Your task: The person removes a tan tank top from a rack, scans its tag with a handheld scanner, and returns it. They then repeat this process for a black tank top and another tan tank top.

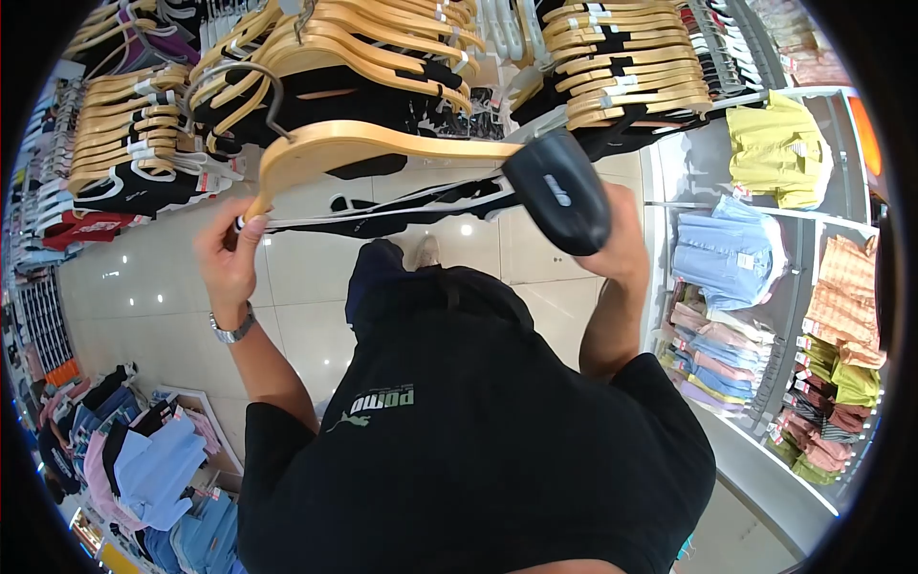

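My left hand (pixel 229 253), with a watch at the wrist, pinches the left end of a wooden clothes hanger (pixel 330 143). Its metal hook curls up to the left. A black garment with white trim (pixel 421 212) hangs from the hanger, seen nearly edge-on. On the other side, my right hand (pixel 620 239) is wrapped round a black handheld scanner (pixel 557 191). The scanner overlaps the hanger's right end, and most of the right fingers are hidden behind it.
Ahead runs a rack of clothes on wooden hangers (pixel 626 62), with more hangers (pixel 134 129) at the left. Shelves on the right hold a yellow shirt (pixel 779 148) and a blue shirt (pixel 727 251). Folded clothes (pixel 153 469) lie at lower left. Tiled floor (pixel 296 277) shows below.
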